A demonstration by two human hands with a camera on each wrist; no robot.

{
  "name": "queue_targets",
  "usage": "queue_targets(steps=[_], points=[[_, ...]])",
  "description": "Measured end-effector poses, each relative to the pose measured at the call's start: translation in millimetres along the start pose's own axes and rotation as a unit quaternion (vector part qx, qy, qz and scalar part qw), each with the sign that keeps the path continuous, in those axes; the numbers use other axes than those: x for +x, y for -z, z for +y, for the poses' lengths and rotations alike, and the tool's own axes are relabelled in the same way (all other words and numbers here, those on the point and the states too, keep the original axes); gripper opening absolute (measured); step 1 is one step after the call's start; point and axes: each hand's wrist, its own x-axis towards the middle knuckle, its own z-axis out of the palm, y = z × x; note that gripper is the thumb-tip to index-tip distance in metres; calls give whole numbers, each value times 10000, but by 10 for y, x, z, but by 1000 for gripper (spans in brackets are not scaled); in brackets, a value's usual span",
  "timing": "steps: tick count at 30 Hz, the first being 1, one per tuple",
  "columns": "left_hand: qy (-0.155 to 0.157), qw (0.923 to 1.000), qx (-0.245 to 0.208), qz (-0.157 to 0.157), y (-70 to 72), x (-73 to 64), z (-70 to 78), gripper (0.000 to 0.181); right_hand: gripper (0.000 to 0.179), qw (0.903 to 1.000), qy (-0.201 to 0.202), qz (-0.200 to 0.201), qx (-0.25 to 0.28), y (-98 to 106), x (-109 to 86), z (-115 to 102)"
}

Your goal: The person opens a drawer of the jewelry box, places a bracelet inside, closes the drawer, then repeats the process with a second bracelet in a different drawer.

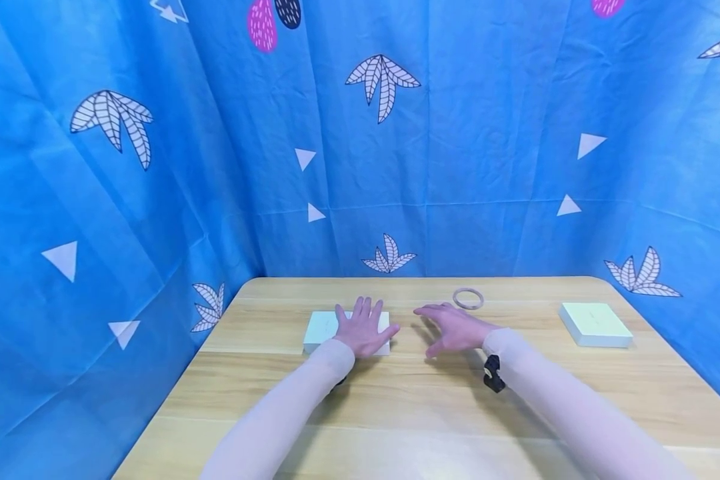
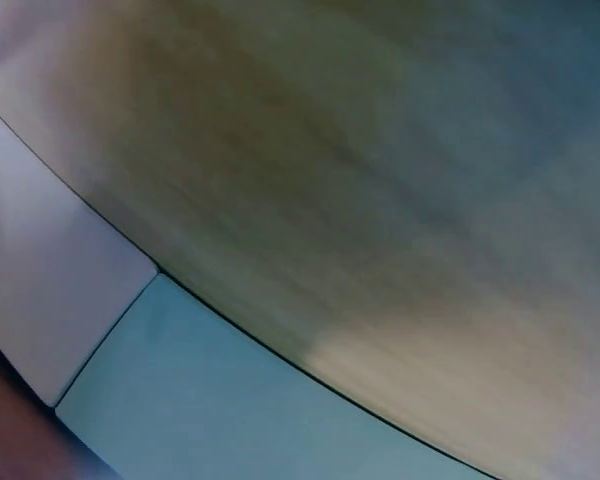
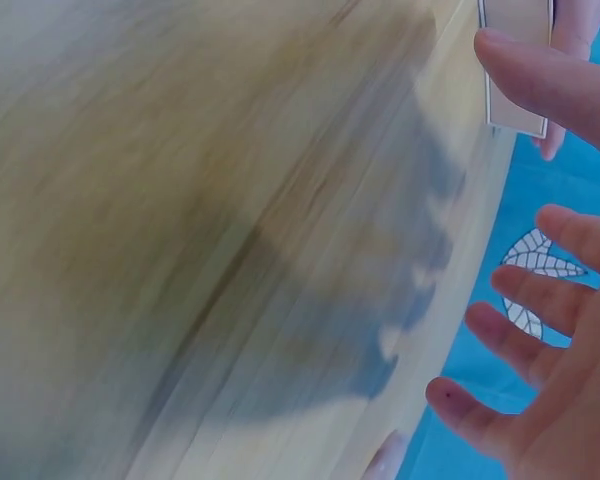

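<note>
My left hand [image 1: 363, 331] lies over a flat, pale teal and white box [image 1: 323, 325], its fingers straight and spread across the right half. Part of the box's top is hidden under that hand. The left wrist view shows the box's teal face [image 2: 230, 380] meeting a whitish one [image 2: 50, 250] at a corner. To the right, my right hand [image 1: 456, 329] is held above the tabletop with fingers apart and holds nothing. Just behind it lies a thin, pale pinkish ring [image 1: 468, 299]. In the right wrist view the thumb overlaps the box [image 3: 510, 15], while the right hand [image 3: 560, 370] shows spread fingers.
A second flat box [image 1: 597, 325], with a pale yellow-green top, sits near the table's right edge. Blue patterned curtain [image 1: 456, 147] surrounds the back and sides of the wooden table [image 1: 396, 427]. A dark band [image 1: 493, 373] circles the right wrist.
</note>
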Motion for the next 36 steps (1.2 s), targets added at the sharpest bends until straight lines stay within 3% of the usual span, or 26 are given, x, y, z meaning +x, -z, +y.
queue_targets(steps=[12, 28, 36], points=[[27, 9999, -157, -13, -73, 37, -26, 88, 101, 9994, -112, 204, -263, 132, -266, 196], [19, 9999, -144, -50, -37, 29, -32, 87, 90, 9982, -331, 429, -241, 486, -746, 580], [-21, 9998, -198, -27, -7, -3, -23, 85, 89, 9963, -668, 403, -355, 657, -962, 759]])
